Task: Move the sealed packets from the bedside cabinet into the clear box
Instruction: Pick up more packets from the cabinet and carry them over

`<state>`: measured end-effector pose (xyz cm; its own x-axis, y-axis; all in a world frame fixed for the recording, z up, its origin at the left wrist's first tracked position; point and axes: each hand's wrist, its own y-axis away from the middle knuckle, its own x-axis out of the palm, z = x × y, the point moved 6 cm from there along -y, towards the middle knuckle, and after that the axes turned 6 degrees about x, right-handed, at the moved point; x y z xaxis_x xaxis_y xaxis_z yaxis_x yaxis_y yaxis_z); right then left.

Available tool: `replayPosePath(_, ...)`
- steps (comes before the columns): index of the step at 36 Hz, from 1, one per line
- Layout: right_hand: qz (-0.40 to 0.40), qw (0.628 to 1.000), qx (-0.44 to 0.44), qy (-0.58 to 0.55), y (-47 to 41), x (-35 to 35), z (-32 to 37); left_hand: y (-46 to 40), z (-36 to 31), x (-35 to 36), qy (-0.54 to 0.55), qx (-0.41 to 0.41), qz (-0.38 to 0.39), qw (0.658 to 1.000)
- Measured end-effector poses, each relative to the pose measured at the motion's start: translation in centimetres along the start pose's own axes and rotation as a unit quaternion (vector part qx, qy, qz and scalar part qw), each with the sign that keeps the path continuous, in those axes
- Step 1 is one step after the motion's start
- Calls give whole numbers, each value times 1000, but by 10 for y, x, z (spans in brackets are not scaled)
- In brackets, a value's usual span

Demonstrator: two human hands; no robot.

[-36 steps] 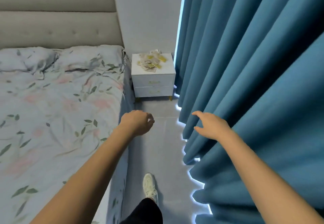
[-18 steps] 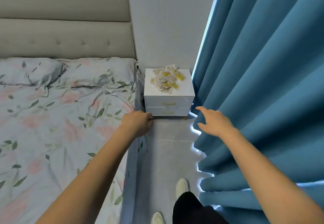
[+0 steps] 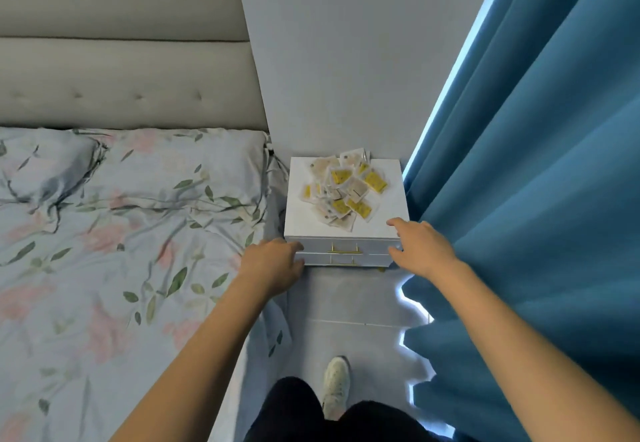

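We are looking at a small white bedside cabinet [image 3: 298, 196] with two drawers. A messy pile of little clear and yellow sealed packets [image 3: 343, 189] is lying on its flat top.

Legible text: none. Sealed packets [image 3: 344, 189] on bedside cabinet [image 3: 391, 199]: yellow and pale printed faces with small dark marks, too blurred and too small to read.

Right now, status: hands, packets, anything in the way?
Left hand and right hand empty, at the bedside cabinet front. Packets piled on top, untouched. Clear box not in view. Curtain crowds the right side.
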<state>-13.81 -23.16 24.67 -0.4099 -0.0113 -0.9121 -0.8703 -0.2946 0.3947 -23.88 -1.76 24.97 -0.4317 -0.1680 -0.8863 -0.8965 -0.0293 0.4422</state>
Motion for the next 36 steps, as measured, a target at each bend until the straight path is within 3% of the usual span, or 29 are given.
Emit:
replayPosePath(10, 63, 998, 12, -4, -143, 14, 1, -121, 37, 3, 44, 15, 48, 998)
replayPosePath(19, 94, 994, 47, -28, -259, 61, 2, -233, 76, 6, 89, 9, 34, 995)
replayPosePath(29, 119, 982, 132, -55, -351, 147, -34, -302, 92, 76, 157, -34, 91, 983)
replayPosePath(36, 135, 984, 107, -42, -390, 195, -46, -333, 90, 113, 214, -63, 92, 971)
